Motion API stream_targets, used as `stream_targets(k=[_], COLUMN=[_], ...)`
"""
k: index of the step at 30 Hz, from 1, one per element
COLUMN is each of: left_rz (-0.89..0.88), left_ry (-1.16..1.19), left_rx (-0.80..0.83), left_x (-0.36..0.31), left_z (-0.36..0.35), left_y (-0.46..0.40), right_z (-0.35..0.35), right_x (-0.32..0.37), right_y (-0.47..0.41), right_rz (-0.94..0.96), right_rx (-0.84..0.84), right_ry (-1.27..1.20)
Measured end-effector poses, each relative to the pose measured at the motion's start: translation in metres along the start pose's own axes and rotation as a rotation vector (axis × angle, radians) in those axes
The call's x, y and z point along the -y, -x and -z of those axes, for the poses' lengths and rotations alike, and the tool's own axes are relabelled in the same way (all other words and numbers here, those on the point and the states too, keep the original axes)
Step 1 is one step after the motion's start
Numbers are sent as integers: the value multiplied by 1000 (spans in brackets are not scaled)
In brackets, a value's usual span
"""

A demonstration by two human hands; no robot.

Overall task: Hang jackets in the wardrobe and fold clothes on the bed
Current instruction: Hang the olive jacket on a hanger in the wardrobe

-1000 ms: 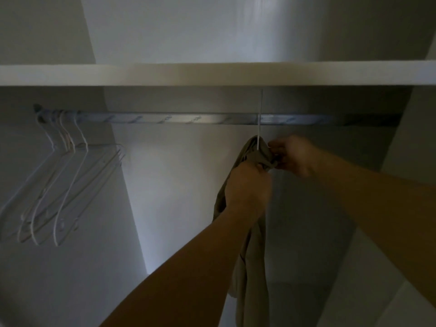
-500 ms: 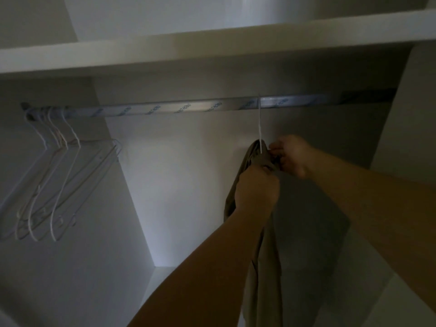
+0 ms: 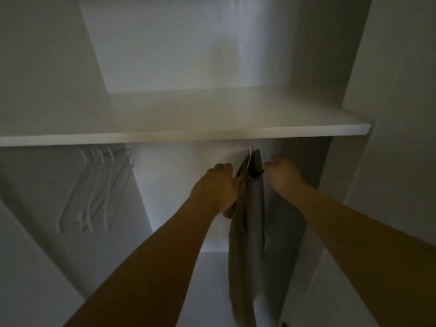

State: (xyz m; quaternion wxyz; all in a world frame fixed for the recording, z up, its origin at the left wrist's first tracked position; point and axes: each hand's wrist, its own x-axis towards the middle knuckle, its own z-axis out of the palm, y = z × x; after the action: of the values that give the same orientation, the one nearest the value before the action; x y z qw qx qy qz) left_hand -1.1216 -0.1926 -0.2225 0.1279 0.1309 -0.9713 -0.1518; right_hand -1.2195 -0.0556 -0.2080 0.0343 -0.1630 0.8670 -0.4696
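Left hand (image 3: 218, 185) gripping khaki jacket (image 3: 246, 227) hanging under white shelf (image 3: 184, 135); right hand (image 3: 282, 172) touching its collar; empty white hangers (image 3: 101, 185) hanging at left

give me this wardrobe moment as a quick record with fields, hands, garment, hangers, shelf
setting: inside of a white wardrobe, dim light
garment: khaki jacket, hanging down from a white hanger hook
rail: hidden behind the shelf edge
left hand: grips the jacket's left side just below the collar
right hand: at the jacket's right shoulder, fingers curled; contact with the fabric unclear
empty hangers: bunch of white hangers at the left, apart from the jacket
shelf: white shelf above the hands, top bare where visible
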Motion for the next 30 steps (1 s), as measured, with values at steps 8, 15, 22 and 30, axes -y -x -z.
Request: stream_targets(k=[8, 15, 22, 30], left_rz=[-175, -341, -593, -1019], left_ry=[46, -2, 2, 20], left_rx=[-132, -24, 120, 205], left_x=[-18, -43, -85, -164], left_z=[35, -9, -52, -64], left_y=[103, 155, 198, 282], right_z=[49, 66, 71, 100], right_x=[15, -29, -68, -93], right_y=[159, 248, 344, 510], right_rz=[77, -63, -270, -592], right_rx=[-26, -8, -88, -375], right_ry=[242, 355, 409, 459])
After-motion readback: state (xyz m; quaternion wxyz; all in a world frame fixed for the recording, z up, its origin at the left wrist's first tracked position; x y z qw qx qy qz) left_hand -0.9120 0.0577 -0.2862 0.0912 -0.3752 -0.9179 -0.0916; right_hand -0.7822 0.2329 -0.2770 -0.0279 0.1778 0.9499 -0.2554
